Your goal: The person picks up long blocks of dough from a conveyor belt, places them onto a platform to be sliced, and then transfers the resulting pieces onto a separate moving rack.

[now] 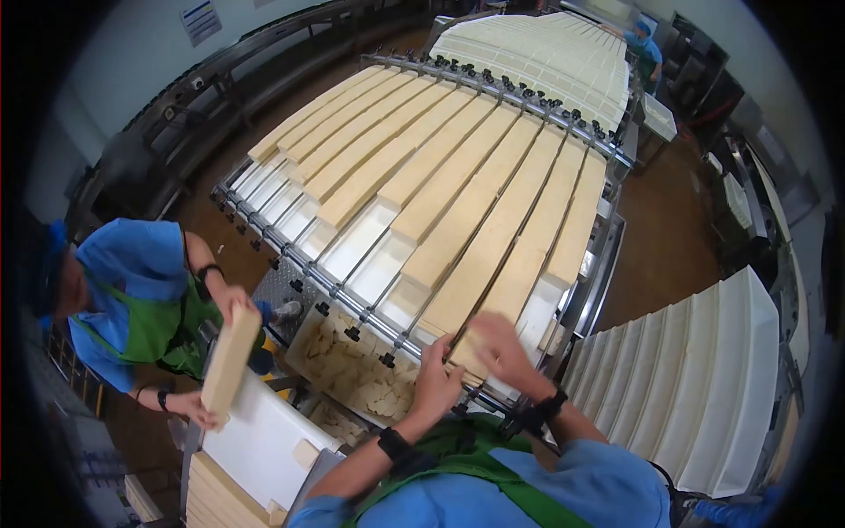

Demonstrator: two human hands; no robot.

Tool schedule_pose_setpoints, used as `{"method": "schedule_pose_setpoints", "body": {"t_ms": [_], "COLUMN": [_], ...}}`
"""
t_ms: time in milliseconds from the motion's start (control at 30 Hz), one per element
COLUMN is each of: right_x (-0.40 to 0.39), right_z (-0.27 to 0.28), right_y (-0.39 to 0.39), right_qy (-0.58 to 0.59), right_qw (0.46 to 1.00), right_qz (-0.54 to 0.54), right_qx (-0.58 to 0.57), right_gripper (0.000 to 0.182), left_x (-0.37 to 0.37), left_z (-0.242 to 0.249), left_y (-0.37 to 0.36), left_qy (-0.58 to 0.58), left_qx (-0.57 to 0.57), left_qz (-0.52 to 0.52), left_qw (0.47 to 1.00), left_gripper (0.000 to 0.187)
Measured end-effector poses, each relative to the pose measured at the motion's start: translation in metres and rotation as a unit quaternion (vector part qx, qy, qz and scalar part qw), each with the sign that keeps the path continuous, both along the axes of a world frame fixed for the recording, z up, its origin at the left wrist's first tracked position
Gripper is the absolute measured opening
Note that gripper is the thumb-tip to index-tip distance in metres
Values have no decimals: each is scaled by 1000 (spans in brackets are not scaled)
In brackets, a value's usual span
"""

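Note:
Long cream-coloured slabs (502, 220) lie side by side in lanes on a white belt (356, 238) in front of me. My left hand (435, 380) is at the near end of one slab, its fingers curled against the left side and front edge. My right hand (503, 352) is over the same end, smeared by motion, with its fingers hard to make out. Thin pale strips (473, 374) show at the slab's front edge, between my hands.
A metal rail (352, 302) with black clamps crosses the belt's near end. Below it, a bin (352, 365) holds pale scraps. At left, a co-worker (132, 290) holds a short slab (231, 365) over a white surface (264, 422). Stacked white trays (687, 378) stand right; another person (645, 53) is far back.

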State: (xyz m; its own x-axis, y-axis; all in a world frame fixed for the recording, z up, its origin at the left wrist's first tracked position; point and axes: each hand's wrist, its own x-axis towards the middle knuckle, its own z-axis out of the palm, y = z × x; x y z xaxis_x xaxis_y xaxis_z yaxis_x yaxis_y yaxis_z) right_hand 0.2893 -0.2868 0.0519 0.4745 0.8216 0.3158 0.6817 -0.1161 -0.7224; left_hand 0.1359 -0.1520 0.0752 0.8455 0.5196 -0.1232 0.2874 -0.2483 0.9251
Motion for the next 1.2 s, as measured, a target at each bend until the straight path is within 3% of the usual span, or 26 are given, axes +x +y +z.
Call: {"method": "schedule_pose_setpoints", "body": {"t_ms": [100, 200, 300, 500, 733, 800, 867, 933, 1000, 1033, 1067, 1133, 1200], "right_x": [-33, -26, -23, -15, -29, -31, -27, -23, -29, -36, -43, -85, -147], "right_z": [34, 17, 13, 10, 9, -6, -20, -5, 24, 25, 23, 23, 29], "right_y": [-2, -4, -4, 1, 11, 10, 9, 20, 43, 49, 67, 124, 189], "right_qy": [-80, -40, -77, -60, -196, -224, -246, -163, -138, -183, -219, -196, -134], "right_qw": [992, 994, 989, 979, 944, 939, 937, 935, 941, 953, 960, 961, 957], "right_qz": [41, 39, 42, 38, 34, 43, 8, 10, 15, 34, 51, 137, 235], "right_qx": [-85, -92, -121, -191, -264, -259, -246, -316, -310, -240, -164, -136, -104], "right_gripper": [50, 54, 59, 78, 87, 87, 88, 86, 81, 79, 76, 74, 68], "left_x": [0, -3, -4, -6, -56, -88, -126, -170, -222, -252, -281, -341, -394], "left_z": [-1, -3, -2, -13, -17, -28, -49, -46, -42, -42, -46, -66, -83], "left_y": [4, 8, 14, 16, 45, 73, 102, 122, 134, 134, 130, 114, 98], "left_qy": [-32, -38, -41, -82, -29, -118, -56, -15, -30, -30, -36, -40, 60], "left_qx": [18, 11, -2, 10, -28, -117, 79, 172, 140, 102, 67, 112, 249], "left_qz": [-37, -66, -79, -59, -14, 71, 175, 275, 357, 411, 462, 564, 670], "left_qw": [999, 997, 996, 995, 999, 984, 980, 946, 923, 905, 884, 817, 697], "left_gripper": [66, 73, 76, 76, 74, 72, 71, 71, 65, 61, 57, 51, 51]}}
